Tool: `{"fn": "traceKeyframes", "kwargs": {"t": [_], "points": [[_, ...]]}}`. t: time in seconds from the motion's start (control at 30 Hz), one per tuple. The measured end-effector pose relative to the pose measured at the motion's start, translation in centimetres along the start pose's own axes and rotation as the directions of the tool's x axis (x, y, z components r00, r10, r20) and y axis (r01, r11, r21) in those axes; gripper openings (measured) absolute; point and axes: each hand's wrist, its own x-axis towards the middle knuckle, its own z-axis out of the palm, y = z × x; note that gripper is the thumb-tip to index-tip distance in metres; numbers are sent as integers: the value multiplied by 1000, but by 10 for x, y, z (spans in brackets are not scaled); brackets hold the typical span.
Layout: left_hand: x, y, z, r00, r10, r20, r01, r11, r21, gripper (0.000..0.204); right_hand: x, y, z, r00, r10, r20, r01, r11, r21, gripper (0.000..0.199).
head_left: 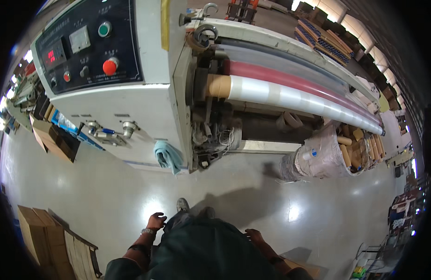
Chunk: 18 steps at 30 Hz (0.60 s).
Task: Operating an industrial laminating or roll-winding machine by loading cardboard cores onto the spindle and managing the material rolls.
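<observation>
My left hand (pixel 156 221) hangs beside my left leg, with a metal watch (pixel 147 231) on the wrist. Its fingers are loosely bent and apart, and nothing shows in them. On the other side of my body, my right hand (pixel 254 235) hangs low with its fingertips pointing inward, partly apart; I see nothing in it. Neither hand touches the machine (pixel 114 105) in front of me. A white film roll (pixel 290 97) on a brown cardboard core lies across the machine, against a dark red roller (pixel 281 76).
The control panel (pixel 87 44) carries a red knob (pixel 110 66) and a green button (pixel 104 29). A light blue cloth (pixel 166 156) hangs below. Cardboard cores fill a plastic-wrapped bin (pixel 318 156) at right. Cardboard boxes (pixel 44 240) stand at lower left beside a wooden pallet (pixel 80 252).
</observation>
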Motion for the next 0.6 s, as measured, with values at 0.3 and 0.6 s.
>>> {"fn": "traceKeyframes", "kwargs": {"t": [0.3, 0.6], "points": [[-17, -17, 5, 1000, 10, -30, -11, 1000, -23, 25, -4, -14, 0, 1000, 18, -10, -19, 994, -106, 48], [-26, -6, 4, 992, -65, -108, 42, 978, -206, 41, -1, -21, 2, 1000, -10, 10, 11, 986, -166, 48]]}}
